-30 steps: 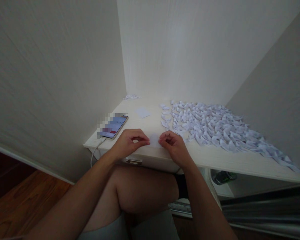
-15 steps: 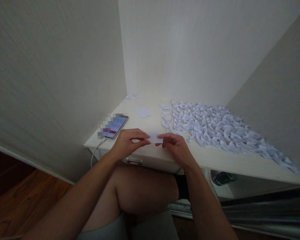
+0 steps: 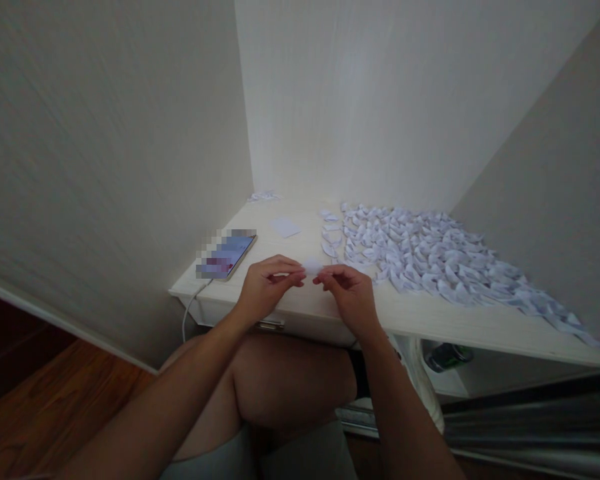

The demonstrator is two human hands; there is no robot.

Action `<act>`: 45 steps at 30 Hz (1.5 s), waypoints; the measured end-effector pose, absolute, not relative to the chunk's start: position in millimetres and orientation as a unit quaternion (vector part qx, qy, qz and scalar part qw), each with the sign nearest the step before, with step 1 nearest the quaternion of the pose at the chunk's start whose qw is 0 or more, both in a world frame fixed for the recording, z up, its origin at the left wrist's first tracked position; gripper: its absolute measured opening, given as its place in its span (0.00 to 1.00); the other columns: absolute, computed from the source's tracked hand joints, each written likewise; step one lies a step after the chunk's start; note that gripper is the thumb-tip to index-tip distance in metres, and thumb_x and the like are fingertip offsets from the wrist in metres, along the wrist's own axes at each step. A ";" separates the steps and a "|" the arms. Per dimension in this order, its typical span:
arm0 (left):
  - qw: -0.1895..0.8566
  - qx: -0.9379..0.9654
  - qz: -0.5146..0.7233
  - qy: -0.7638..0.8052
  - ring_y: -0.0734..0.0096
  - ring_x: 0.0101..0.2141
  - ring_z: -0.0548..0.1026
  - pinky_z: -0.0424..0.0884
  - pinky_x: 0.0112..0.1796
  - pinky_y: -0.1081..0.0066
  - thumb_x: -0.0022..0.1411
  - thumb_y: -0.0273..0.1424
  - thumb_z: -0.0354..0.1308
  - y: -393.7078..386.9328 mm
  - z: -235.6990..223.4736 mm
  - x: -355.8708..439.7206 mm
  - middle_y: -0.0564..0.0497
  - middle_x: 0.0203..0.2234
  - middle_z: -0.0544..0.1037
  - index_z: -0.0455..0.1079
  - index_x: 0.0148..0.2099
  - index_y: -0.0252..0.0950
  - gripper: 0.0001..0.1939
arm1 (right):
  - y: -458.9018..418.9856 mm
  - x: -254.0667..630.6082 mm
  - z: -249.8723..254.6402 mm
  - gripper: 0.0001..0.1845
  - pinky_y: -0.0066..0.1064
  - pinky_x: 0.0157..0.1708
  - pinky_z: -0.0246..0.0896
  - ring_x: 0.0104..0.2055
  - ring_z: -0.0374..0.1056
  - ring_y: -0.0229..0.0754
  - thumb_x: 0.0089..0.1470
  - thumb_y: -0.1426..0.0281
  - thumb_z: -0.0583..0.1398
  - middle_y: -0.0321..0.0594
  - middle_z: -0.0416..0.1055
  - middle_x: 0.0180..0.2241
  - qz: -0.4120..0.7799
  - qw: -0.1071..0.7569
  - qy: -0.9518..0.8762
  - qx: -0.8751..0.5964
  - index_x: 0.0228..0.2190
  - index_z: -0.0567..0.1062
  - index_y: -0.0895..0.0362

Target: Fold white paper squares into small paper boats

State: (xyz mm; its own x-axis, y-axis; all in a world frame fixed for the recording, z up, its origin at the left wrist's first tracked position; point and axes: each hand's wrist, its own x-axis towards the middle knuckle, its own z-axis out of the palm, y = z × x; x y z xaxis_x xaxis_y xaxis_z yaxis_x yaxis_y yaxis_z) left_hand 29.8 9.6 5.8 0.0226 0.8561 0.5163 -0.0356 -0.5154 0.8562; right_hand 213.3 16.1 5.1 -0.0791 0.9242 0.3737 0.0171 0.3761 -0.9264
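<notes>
A small piece of white paper (image 3: 312, 266) is stretched between my two hands, just above the desk's front part. My left hand (image 3: 275, 283) pinches its left end between thumb and fingers. At the other end, my right hand (image 3: 347, 287) grips it the same way, fingers curled. The fingertips partly cover the paper, so its exact fold cannot be made out. Beyond my hands lies a flat white paper sheet (image 3: 285, 227). To the right spreads a wide pile of folded white paper pieces (image 3: 430, 257), with several loose ones at its left edge.
A phone (image 3: 230, 255) with a white charging cable (image 3: 185, 313) lies at the desk's left edge. Thin paper scraps (image 3: 263, 197) sit in the back corner. Walls enclose the white desk (image 3: 300, 307). A dark can (image 3: 449, 357) rests on the shelf below.
The paper between my hands now shows as a narrower strip, and less of it is visible. Both hands have turned slightly, with the thumbs closer to the paper's near edge.
</notes>
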 end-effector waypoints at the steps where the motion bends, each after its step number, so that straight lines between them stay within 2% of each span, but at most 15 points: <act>1: 0.385 0.593 0.622 0.337 0.68 0.31 0.80 0.83 0.33 0.67 0.55 0.33 0.71 9.0 6.2 33.8 0.48 0.33 0.81 0.83 0.34 0.36 0.06 | 15.6 212.8 5.5 0.06 0.32 0.32 0.66 0.27 0.71 0.39 0.53 0.65 0.67 0.38 0.79 0.26 0.407 0.563 -0.605 -0.389 0.28 0.79 0.55; 5: 0.443 0.513 0.638 0.365 0.68 0.27 0.81 0.83 0.30 0.66 0.53 0.35 0.72 8.4 7.5 45.3 0.49 0.26 0.81 0.80 0.34 0.32 0.11 | 15.0 211.2 5.1 0.08 0.33 0.33 0.68 0.29 0.74 0.41 0.52 0.65 0.68 0.37 0.79 0.25 0.427 0.580 -0.574 -0.390 0.28 0.76 0.55; 10: 0.447 0.483 0.649 0.382 0.66 0.25 0.81 0.83 0.27 0.66 0.49 0.35 0.74 9.0 6.7 50.2 0.50 0.25 0.82 0.79 0.42 0.31 0.19 | 18.8 210.4 0.8 0.12 0.34 0.33 0.69 0.30 0.77 0.43 0.50 0.63 0.69 0.35 0.78 0.25 0.446 0.598 -0.548 -0.379 0.30 0.73 0.54; 13: 0.427 0.483 0.661 0.384 0.65 0.28 0.81 0.83 0.27 0.67 0.50 0.35 0.73 8.2 5.6 52.1 0.48 0.28 0.83 0.78 0.40 0.31 0.17 | 20.2 210.1 -0.6 0.13 0.34 0.33 0.69 0.30 0.77 0.43 0.49 0.62 0.69 0.35 0.78 0.24 0.450 0.600 -0.543 -0.378 0.31 0.73 0.54; 19: 0.419 0.488 0.671 0.368 0.69 0.28 0.80 0.83 0.27 0.69 0.48 0.33 0.74 8.1 5.5 53.1 0.50 0.27 0.81 0.74 0.31 0.32 0.13 | 18.6 210.9 1.8 0.13 0.34 0.33 0.68 0.29 0.76 0.43 0.50 0.62 0.69 0.36 0.78 0.24 0.452 0.592 -0.546 -0.385 0.29 0.72 0.54; 23: 0.437 0.497 0.653 0.369 0.69 0.29 0.79 0.82 0.27 0.69 0.49 0.34 0.73 9.8 6.3 50.9 0.50 0.27 0.80 0.74 0.31 0.31 0.14 | 17.9 212.1 2.0 0.10 0.33 0.33 0.67 0.30 0.75 0.42 0.51 0.64 0.68 0.38 0.80 0.26 0.447 0.590 -0.554 -0.380 0.28 0.74 0.55; 28: 0.449 0.479 0.662 0.361 0.70 0.23 0.78 0.80 0.23 0.70 0.48 0.35 0.74 9.2 6.6 50.2 0.53 0.25 0.79 0.73 0.37 0.33 0.18 | 17.4 212.7 0.3 0.08 0.34 0.33 0.67 0.29 0.75 0.41 0.51 0.65 0.67 0.37 0.80 0.25 0.441 0.596 -0.555 -0.377 0.32 0.75 0.54; 31: 0.432 0.495 0.654 0.375 0.68 0.24 0.80 0.79 0.26 0.69 0.50 0.37 0.73 7.2 7.5 50.0 0.52 0.23 0.79 0.73 0.37 0.33 0.17 | 17.4 212.7 1.1 0.08 0.35 0.34 0.68 0.29 0.75 0.42 0.52 0.65 0.66 0.38 0.79 0.25 0.424 0.585 -0.569 -0.393 0.34 0.77 0.55; 36: 0.417 0.508 0.641 0.396 0.67 0.25 0.81 0.78 0.30 0.69 0.51 0.37 0.73 6.5 9.2 45.5 0.50 0.22 0.81 0.74 0.33 0.33 0.15 | 17.8 212.7 3.1 0.11 0.30 0.26 0.63 0.25 0.71 0.38 0.56 0.61 0.64 0.39 0.80 0.26 0.420 0.554 -0.607 -0.384 0.28 0.75 0.55; 39: 0.469 0.503 0.624 0.371 0.66 0.27 0.81 0.79 0.33 0.67 0.52 0.38 0.73 6.9 9.5 41.5 0.49 0.25 0.81 0.75 0.34 0.32 0.15 | 18.2 214.9 2.1 0.12 0.29 0.24 0.61 0.23 0.69 0.37 0.55 0.61 0.66 0.38 0.79 0.26 0.452 0.565 -0.590 -0.356 0.28 0.76 0.55; 45: 0.614 0.469 0.576 0.268 0.68 0.33 0.81 0.79 0.41 0.65 0.53 0.36 0.73 5.3 11.4 34.3 0.45 0.34 0.83 0.80 0.36 0.32 0.13 | 15.7 223.2 1.4 0.13 0.32 0.30 0.64 0.27 0.72 0.39 0.47 0.58 0.72 0.39 0.80 0.28 0.567 0.566 -0.528 -0.282 0.28 0.81 0.53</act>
